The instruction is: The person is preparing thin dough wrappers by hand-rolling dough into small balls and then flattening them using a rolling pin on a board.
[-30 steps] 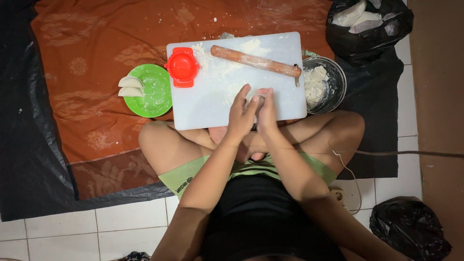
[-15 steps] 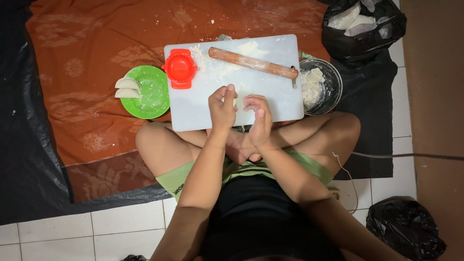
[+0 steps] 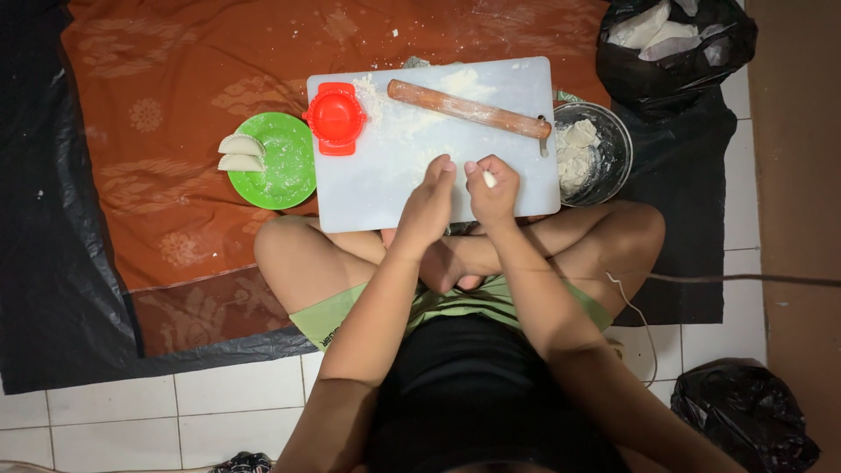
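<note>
I sit cross-legged behind a floured white cutting board (image 3: 368,188). My left hand (image 3: 427,206) hovers over the board's near edge, fingers loosely curled, with nothing visible in it. Close beside it, my right hand (image 3: 493,193) pinches a small piece of white dough (image 3: 489,179) between its fingers. A wooden rolling pin (image 3: 469,109) lies slanted across the board's far side. A red dumpling press (image 3: 335,118) rests on the board's left corner.
A green plate (image 3: 285,171) with two folded dumplings (image 3: 241,153) sits left of the board. A metal bowl (image 3: 613,149) of dough stands on the right. Black plastic bags (image 3: 670,48) lie at the far right and near right, on an orange cloth (image 3: 175,114).
My palms, pressed together a second ago, have come apart. Both hands now sit side by side over the board's near edge, with dough showing in the right fingers.
</note>
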